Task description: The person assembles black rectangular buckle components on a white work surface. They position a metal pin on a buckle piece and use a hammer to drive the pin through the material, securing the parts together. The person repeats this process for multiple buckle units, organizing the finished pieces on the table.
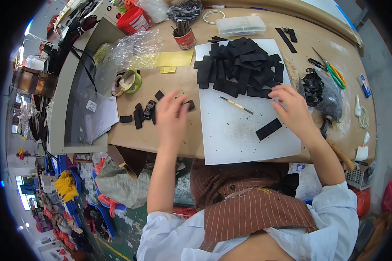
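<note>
A heap of black fabric strips (pixel 244 63) lies on the far part of a white board (pixel 231 143). At the heap's near right edge is my right hand (pixel 292 108), thumb and fingers apart, nothing visible between them. A single black strip (pixel 268 129) lies near that hand on the board. Between heap and strip rests a slim pen-like tool (pixel 236 105) with a pale yellow shaft. My left hand (pixel 171 116), slightly blurred, hovers left of the board with fingers apart. Beside it are several short black strips (pixel 138 116) and a black plastic buckle (pixel 150 109); the hand partly hides this group.
A grey cabinet (pixel 85 74) bounds the left, with tape rolls (pixel 130 81) beside it. Farther back stand a red tin of tools (pixel 185 37) and a clear plastic box (pixel 241 25). On the right lie scissors (pixel 334 71), a bag of black parts (pixel 324 93) and a wooden-handled hammer (pixel 339 152).
</note>
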The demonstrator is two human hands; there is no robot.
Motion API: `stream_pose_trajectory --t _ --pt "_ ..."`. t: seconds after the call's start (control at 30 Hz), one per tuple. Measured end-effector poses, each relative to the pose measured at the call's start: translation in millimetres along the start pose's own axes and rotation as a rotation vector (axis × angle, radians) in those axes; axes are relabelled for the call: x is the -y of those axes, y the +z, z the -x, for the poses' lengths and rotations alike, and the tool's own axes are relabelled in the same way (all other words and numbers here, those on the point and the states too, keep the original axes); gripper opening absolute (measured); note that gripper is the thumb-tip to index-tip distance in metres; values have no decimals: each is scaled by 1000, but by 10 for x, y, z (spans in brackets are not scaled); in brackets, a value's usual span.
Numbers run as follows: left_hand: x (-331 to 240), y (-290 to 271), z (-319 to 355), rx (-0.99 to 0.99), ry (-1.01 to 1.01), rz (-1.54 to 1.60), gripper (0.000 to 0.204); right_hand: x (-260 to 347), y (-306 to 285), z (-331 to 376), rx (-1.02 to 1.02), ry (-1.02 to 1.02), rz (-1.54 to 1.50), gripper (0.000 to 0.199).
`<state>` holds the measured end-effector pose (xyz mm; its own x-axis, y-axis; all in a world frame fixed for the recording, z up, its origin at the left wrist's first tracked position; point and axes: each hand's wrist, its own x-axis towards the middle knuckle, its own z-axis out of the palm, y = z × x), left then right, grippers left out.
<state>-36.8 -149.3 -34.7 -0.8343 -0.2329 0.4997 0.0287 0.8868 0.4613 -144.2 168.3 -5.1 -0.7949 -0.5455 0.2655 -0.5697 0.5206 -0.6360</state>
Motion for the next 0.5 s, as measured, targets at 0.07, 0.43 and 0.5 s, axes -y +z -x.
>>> stream_pose_trajectory --t 0.07,0.43,0.5 --pt "-309 80 -197 158 115 218 25 19 51 -99 -9 -31 66 17" --pt "-357 233 -570 256 476 96 27 -15 -266 157 279 32 -117 24" --pt "-443 118 -410 196 415 229 28 -12 -321 116 255 28 -110 24"
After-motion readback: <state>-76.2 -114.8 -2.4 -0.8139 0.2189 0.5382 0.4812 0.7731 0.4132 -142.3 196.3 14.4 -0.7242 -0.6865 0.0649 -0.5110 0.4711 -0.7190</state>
